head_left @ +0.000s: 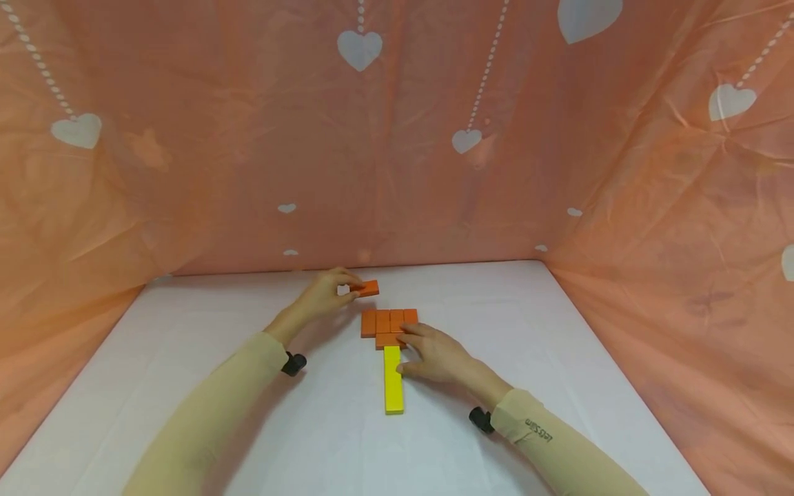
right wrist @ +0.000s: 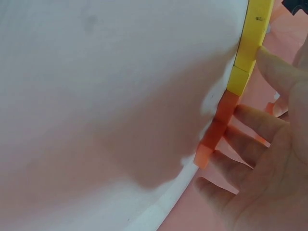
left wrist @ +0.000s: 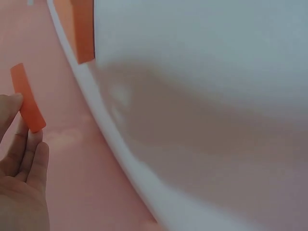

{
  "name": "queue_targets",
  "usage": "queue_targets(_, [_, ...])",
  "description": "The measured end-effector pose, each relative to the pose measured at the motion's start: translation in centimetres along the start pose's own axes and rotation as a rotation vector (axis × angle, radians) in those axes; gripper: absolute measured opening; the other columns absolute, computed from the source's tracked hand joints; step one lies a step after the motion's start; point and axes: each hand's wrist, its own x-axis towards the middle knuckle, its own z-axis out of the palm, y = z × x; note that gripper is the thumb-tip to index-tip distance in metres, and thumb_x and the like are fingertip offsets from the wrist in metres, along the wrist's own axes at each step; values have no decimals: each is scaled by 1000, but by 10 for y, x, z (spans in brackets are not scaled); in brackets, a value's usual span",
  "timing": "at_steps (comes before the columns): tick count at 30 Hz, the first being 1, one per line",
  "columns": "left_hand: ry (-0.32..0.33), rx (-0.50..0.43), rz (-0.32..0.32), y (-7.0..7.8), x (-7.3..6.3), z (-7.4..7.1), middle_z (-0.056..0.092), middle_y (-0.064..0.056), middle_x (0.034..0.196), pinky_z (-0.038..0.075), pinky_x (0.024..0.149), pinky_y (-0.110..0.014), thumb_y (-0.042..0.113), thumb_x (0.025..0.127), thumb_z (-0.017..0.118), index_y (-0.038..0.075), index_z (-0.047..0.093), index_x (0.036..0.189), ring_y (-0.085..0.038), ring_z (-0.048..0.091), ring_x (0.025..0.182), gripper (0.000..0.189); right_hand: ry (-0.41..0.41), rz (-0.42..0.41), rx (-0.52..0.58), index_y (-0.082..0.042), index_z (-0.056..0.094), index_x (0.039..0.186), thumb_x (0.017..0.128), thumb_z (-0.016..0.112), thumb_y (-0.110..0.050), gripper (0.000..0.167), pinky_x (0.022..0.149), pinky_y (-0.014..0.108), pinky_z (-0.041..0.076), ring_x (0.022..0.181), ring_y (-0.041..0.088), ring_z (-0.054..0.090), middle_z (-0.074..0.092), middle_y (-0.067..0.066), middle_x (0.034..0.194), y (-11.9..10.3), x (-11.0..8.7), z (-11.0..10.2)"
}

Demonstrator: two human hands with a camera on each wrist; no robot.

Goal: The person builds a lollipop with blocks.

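My left hand (head_left: 322,295) pinches an orange block (head_left: 370,288) between thumb and fingers, held above the far part of the table. In the left wrist view this orange block (left wrist: 30,103) shows its narrow side, thumb on one face. Several orange blocks (head_left: 382,322) stand side by side in a row, with one orange block (head_left: 386,342) lying crosswise against their near side. A yellow strip (head_left: 393,393) of blocks runs from there toward me. My right hand (head_left: 439,353) rests on the right side of this arrangement, fingers spread along the orange blocks, thumb at the yellow strip.
A white cloth covers the table (head_left: 298,434). Orange-pink curtains (head_left: 384,172) with white hearts hang behind and at both sides. A small black device sits at each sleeve cuff.
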Motion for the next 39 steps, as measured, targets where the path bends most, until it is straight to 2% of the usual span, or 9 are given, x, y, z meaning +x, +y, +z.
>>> queue_targets(9, [-74,-6,-2,10,17,20,64,-13,131,49,109,-50,11,100,70,6,76,120,-33,60,122,21,4,-18,-8,-10,56,150,95,76,-42,67,118,54,39,147,36,43,43,11,162,1,1,-1])
queue_targets(12, [-100,-10,-31,11,22,25,65,-9,129,49,109,-47,12,101,69,8,76,121,-29,60,121,22,9,-24,-10,-9,56,150,95,76,-41,67,117,54,39,147,36,43,43,11,162,1,1,-1])
queue_targets(17, [-138,-15,-23,10,29,32,67,-7,125,50,109,-47,11,101,69,8,76,121,-28,61,121,21,10,-25,0,-8,56,150,94,76,-41,67,118,54,39,147,36,43,43,11,162,1,1,-1])
queue_targets(23, [-161,-15,2,6,33,38,69,-8,119,53,104,-45,10,100,70,7,77,117,-28,63,114,18,6,-19,-1,-9,57,150,94,77,-41,67,118,53,39,147,35,43,44,10,162,1,2,1])
queue_targets(32, [-201,-2,-4,4,39,43,70,-8,117,56,98,-39,8,101,69,6,77,117,-24,64,107,18,9,-24,-12,-9,57,150,95,76,-42,67,118,53,39,147,36,42,44,11,162,3,1,0])
queue_targets(39, [-215,-4,-3,2,41,45,70,-10,122,56,99,-39,8,103,65,5,76,120,-25,66,109,21,-2,-14,-6,-10,57,150,95,76,-42,67,118,53,39,148,35,42,44,10,162,3,1,-1])
